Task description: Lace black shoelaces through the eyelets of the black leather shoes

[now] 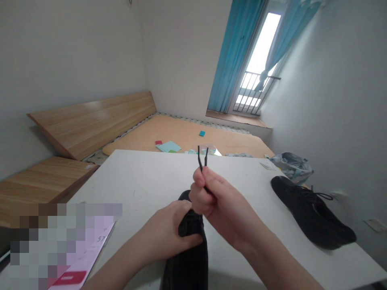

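My left hand (165,231) grips the top of a black leather shoe (189,266), which stands on the white table (130,181) with its toe toward me. My right hand (208,197) pinches two black shoelace ends (202,157), their tips sticking up side by side and slightly apart. The laces between my fingers and the shoe are hidden by my hands. A second black leather shoe (310,213) lies on its side at the table's right, out of reach of both hands, with its lace loose on top.
A pink printed sheet (84,262) lies at the table's near left, partly blurred out. A crumpled plastic bag (292,167) sits at the far right corner. Beyond the table's far edge are a wooden bed platform (187,137) with scattered cards and a balcony door (256,68).
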The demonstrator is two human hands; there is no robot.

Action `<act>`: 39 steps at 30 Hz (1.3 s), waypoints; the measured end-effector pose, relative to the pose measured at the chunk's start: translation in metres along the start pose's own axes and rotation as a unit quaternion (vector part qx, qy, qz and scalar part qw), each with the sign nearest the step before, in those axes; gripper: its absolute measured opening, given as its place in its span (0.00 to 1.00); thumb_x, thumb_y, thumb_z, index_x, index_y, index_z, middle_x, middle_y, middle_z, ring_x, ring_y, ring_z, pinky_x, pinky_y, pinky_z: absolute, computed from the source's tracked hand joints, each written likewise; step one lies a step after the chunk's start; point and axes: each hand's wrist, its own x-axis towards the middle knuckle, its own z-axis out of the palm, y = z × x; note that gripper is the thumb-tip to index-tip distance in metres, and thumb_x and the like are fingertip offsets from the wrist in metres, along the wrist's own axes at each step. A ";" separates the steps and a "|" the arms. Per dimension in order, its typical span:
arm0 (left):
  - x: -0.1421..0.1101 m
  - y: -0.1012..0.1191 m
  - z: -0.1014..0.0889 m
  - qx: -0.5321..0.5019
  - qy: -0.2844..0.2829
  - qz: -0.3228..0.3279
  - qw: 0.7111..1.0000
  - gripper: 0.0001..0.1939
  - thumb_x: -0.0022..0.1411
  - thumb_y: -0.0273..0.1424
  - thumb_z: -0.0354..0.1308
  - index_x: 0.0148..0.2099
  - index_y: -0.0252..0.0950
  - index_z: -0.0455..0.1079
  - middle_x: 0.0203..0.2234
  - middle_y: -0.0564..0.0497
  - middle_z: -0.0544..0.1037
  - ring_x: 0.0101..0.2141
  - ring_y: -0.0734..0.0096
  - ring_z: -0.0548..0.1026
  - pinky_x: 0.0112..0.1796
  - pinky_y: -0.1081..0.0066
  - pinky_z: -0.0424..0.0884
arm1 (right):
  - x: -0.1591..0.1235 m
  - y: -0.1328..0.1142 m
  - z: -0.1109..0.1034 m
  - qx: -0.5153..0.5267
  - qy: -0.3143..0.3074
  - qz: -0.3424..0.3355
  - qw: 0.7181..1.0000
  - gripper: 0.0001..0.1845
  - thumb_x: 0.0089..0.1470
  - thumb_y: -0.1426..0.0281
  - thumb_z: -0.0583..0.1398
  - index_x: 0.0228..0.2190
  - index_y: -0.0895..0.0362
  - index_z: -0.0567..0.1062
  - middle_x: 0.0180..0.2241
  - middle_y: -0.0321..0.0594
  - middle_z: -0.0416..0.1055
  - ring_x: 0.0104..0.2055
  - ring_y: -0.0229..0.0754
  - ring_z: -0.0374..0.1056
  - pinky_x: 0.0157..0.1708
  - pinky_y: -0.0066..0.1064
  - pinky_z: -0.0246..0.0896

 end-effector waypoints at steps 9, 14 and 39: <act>0.001 0.016 -0.016 -0.100 0.088 0.029 0.991 0.08 0.64 0.33 0.50 0.39 0.38 0.69 0.40 0.49 0.75 0.43 0.62 0.72 0.46 0.64 0.67 | 0.040 0.000 -0.029 -0.114 0.043 -0.090 0.988 0.20 0.54 0.53 0.62 0.25 0.56 0.67 0.19 0.28 0.58 0.23 0.34 0.54 0.26 0.26 0.51; 0.009 0.023 -0.015 -0.126 0.024 0.006 0.992 0.09 0.66 0.37 0.49 0.42 0.39 0.67 0.35 0.52 0.76 0.36 0.63 0.72 0.38 0.66 0.67 | 0.048 0.002 -0.030 -0.280 0.060 -0.132 0.949 0.20 0.59 0.54 0.56 0.25 0.55 0.68 0.24 0.33 0.63 0.28 0.37 0.60 0.29 0.29 0.56; 0.034 0.020 -0.026 -0.255 -0.096 -0.070 0.960 0.24 0.62 0.53 0.43 0.25 0.40 0.54 0.17 0.61 0.56 0.19 0.74 0.58 0.22 0.71 0.59 | 0.024 0.008 -0.066 -0.427 -0.054 -0.079 0.899 0.21 0.63 0.52 0.52 0.39 0.56 0.73 0.32 0.37 0.69 0.35 0.40 0.64 0.36 0.32 0.58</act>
